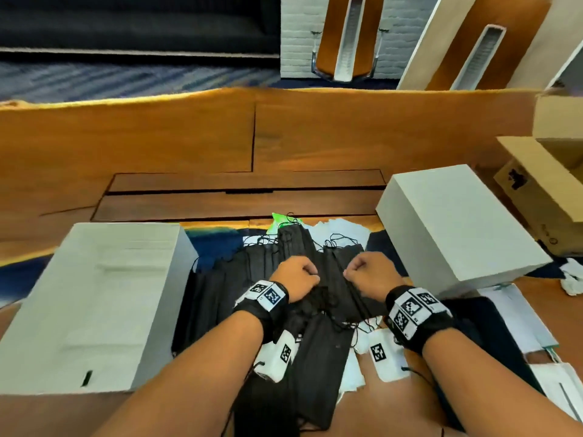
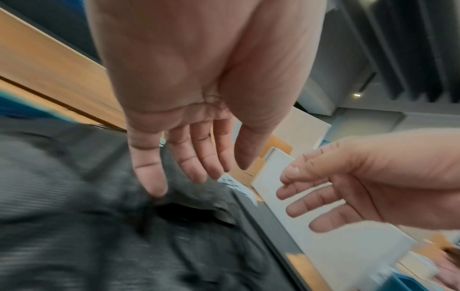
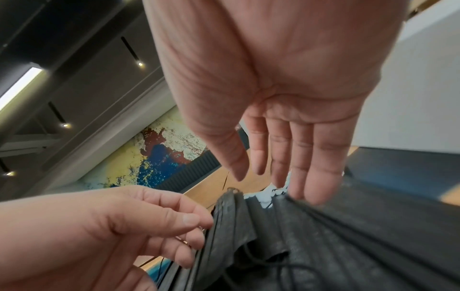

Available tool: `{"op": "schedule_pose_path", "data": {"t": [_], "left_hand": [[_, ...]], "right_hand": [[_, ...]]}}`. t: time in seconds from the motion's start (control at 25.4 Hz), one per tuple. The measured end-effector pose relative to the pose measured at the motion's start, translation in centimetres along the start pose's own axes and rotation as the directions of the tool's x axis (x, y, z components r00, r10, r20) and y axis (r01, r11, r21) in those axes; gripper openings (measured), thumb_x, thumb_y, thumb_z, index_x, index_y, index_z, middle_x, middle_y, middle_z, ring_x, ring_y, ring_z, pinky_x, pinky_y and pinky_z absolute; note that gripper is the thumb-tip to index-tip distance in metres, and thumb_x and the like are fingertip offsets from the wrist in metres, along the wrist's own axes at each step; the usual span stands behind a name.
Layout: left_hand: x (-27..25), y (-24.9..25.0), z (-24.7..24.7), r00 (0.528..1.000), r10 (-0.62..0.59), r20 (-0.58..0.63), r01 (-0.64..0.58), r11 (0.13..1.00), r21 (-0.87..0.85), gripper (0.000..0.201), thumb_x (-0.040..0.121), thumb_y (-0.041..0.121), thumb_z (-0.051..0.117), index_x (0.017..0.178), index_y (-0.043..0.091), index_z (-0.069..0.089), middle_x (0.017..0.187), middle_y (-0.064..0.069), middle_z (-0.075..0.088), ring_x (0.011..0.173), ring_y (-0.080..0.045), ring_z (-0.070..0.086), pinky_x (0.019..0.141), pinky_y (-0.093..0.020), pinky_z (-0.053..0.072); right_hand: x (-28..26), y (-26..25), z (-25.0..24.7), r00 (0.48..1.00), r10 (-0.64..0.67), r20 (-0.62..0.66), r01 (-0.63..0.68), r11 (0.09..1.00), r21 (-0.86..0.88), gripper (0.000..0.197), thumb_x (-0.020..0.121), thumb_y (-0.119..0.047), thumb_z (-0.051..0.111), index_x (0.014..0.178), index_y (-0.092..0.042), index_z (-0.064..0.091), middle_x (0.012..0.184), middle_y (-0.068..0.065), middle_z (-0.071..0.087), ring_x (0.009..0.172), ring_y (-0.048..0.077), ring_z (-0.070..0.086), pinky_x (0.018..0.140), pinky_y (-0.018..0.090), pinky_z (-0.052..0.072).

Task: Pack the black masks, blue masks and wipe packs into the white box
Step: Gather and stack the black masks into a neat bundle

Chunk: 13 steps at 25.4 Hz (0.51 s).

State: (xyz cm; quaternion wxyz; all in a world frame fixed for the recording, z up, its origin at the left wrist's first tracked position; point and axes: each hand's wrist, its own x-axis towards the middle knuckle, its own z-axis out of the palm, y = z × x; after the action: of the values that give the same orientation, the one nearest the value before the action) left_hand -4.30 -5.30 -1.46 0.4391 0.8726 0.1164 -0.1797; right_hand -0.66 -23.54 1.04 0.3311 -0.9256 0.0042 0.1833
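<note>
Sprawling between two white boxes, the left box [image 1: 94, 298] and the right box [image 1: 454, 225], the black masks [image 1: 252, 279] run their long axis away from the person, directly under both hands. Left hand [image 1: 296, 275] and right hand [image 1: 369, 272] sit equally near. From the head they look fisted; the wrist views show fingers extended, touching mask edges, gripping nothing.

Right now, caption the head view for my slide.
Both hands, left hand and right hand, over black masks between two white boxes.
</note>
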Motion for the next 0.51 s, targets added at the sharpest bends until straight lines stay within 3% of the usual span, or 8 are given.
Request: {"op": "schedule_pose_path", "data": {"t": [0.12,0.28,0.43,0.51], "left_hand": [[-0.3,-3.8,-3.2,0.990,-0.100,-0.095,0.098,0.995,-0.029,0.006,0.085,0.022,0.068,0.081,0.026,0.065,0.083,0.005,0.065,0.092,-0.019,0.065,0.085,-0.028,0.050],[-0.2,-7.3,-5.5,0.975,-0.181,-0.125,0.169,0.980,-0.102,0.005,0.083,0.022,0.069,0.087,0.024,0.065,0.086,0.002,0.068,0.097,-0.022,0.067,0.085,-0.028,0.049],[0.3,-7.9,-5.9,0.978,-0.190,-0.090,0.174,0.972,-0.160,0.024,0.086,0.026,0.066,0.109,0.017,0.065,0.098,-0.002,0.068,0.102,-0.025,0.065,0.083,-0.028,0.049],[0.8,-7.6,-5.7,0.981,-0.191,-0.038,0.177,0.957,-0.228,0.050,0.082,0.048,0.064,0.122,0.018,0.059,0.101,-0.004,0.067,0.104,-0.025,0.065,0.089,-0.035,0.054]], "right_hand": [[1.5,-2.1,3.8,0.999,0.024,0.043,-0.024,1.000,-0.003,0.019,0.081,-0.029,0.073,0.085,-0.019,0.058,0.090,0.000,0.063,0.088,0.021,0.062,0.080,0.031,0.050],[2.8,-4.4,7.4,0.996,0.048,0.081,-0.043,0.997,-0.058,0.041,0.082,-0.038,0.073,0.109,-0.014,0.053,0.109,0.002,0.060,0.105,0.022,0.058,0.087,0.030,0.044],[3.5,-6.2,9.2,0.995,0.071,0.070,-0.066,0.995,-0.074,0.045,0.080,-0.033,0.074,0.112,-0.012,0.051,0.104,0.002,0.059,0.104,0.024,0.059,0.085,0.029,0.045],[3.5,-6.8,9.8,0.997,0.023,0.080,-0.017,0.998,-0.068,0.029,0.080,-0.022,0.071,0.101,-0.012,0.055,0.090,-0.001,0.060,0.090,0.023,0.059,0.080,0.031,0.048]]}}
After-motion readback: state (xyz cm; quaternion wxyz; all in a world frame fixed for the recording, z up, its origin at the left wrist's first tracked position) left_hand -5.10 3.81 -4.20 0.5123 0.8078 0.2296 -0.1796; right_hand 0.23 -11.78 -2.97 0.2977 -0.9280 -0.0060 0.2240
